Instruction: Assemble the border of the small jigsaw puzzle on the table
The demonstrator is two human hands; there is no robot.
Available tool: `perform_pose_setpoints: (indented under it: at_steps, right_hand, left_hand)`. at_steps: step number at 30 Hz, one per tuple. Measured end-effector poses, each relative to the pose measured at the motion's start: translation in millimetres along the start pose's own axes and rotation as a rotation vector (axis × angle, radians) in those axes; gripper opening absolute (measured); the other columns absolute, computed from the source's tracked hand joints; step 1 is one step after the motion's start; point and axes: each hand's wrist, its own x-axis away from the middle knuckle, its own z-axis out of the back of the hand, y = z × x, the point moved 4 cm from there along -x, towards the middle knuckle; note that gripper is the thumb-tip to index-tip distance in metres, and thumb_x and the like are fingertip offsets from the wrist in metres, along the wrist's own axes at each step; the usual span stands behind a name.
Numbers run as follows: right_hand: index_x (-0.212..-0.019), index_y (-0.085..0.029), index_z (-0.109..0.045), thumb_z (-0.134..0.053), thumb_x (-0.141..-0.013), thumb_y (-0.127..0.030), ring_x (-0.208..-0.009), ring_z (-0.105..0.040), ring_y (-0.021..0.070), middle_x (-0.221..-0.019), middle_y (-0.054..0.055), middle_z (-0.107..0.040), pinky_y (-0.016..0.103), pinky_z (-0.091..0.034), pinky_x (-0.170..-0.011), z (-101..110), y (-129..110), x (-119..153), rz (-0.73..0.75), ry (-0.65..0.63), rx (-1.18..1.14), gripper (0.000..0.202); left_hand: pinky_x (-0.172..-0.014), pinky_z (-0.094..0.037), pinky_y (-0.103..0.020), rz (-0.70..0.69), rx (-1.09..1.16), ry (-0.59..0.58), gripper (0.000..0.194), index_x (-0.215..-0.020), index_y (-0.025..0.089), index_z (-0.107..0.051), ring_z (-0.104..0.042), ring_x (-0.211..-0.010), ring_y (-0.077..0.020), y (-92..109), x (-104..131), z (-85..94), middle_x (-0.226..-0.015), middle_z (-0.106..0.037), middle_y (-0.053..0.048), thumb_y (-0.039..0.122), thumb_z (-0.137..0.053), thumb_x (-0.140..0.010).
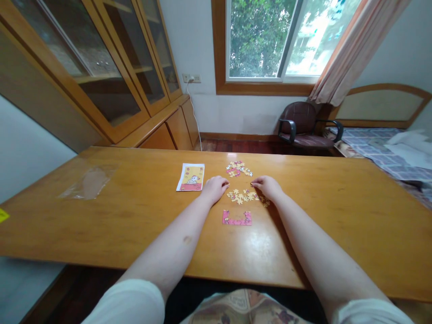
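My left hand (215, 188) is closed in a pinch over the table, with a small puzzle piece (227, 185) at its fingertips. Opposite it, my right hand (269, 187) also pinches a puzzle piece (252, 184). Between and just below the hands lies a loose row of mostly yellow puzzle pieces (242, 196), its right end partly under my right hand. Nearer to me sits a joined pink puzzle section (237, 222), shaped like a U open at the top. Beyond the hands is a heap of mixed yellow and pink pieces (238, 168).
A picture card (191, 177) with a white animal on yellow lies left of my left hand. A clear plastic bag (89, 182) rests farther left on the wooden table (145, 225). Past the far edge stand an office chair (300, 121) and glass-door cabinets (111, 67).
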Motion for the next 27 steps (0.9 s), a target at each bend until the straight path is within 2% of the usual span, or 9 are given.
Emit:
perform_pose_setpoints:
  at_steps: [6,10,15,20,27]
  right_hand:
    - [-0.092,-0.025,-0.075,-0.061,-0.082,-0.034,-0.088,-0.063,0.0202,-0.093,0.006,-0.068,0.028,-0.045,-0.077,0.8,-2.6,3.4,0.099,0.047,0.124,0.019]
    - [-0.09,-0.024,-0.074,-0.06,-0.083,-0.034,-0.086,-0.062,0.0193,-0.091,0.006,-0.067,0.028,-0.045,-0.076,3.3,-6.0,7.4,0.12,0.073,0.116,0.019]
    - [-0.097,-0.022,-0.072,-0.056,-0.086,-0.035,-0.087,-0.061,0.017,-0.094,0.006,-0.066,0.025,-0.044,-0.077,13.1,-9.4,14.2,0.174,0.163,0.087,0.024]
    - [-0.085,-0.023,-0.074,-0.059,-0.083,-0.033,-0.083,-0.06,0.0151,-0.09,0.004,-0.065,0.023,-0.043,-0.076,14.8,-8.9,14.7,0.239,0.084,0.132,0.018]
    - [-0.087,-0.022,-0.074,-0.057,-0.084,-0.031,-0.083,-0.06,0.0148,-0.089,0.004,-0.064,0.022,-0.042,-0.073,14.4,-5.7,10.5,0.175,0.083,0.172,0.019]
  left_hand:
    - [-0.088,-0.046,-0.032,-0.003,0.127,0.049,0.026,-0.103,0.021,-0.068,-0.059,-0.098,-0.0203,-7.0,4.7,8.3,-0.106,-0.063,-0.007,0.036,-0.053,-0.087]
    - [-0.086,-0.046,-0.032,-0.057,0.14,0.017,0.023,-0.096,0.022,-0.07,-0.059,-0.096,-0.0198,-10.6,8.4,14.2,-0.099,-0.062,-0.006,0.032,-0.052,-0.087]
    - [-0.084,-0.047,-0.03,-0.072,0.132,-0.016,0.021,-0.094,0.024,-0.072,-0.059,-0.094,-0.0188,-10.1,10.0,17.1,-0.099,-0.061,-0.005,0.029,-0.054,-0.084]
    - [-0.086,-0.046,-0.03,-0.06,0.113,-0.022,0.021,-0.093,0.023,-0.072,-0.059,-0.094,-0.0185,-11.0,9.9,16.5,-0.1,-0.062,-0.005,0.027,-0.053,-0.084]
    - [-0.087,-0.046,-0.029,-0.036,0.095,-0.028,0.02,-0.094,0.021,-0.071,-0.059,-0.094,-0.0182,-15.3,8.7,15.4,-0.099,-0.062,-0.005,0.026,-0.054,-0.083]
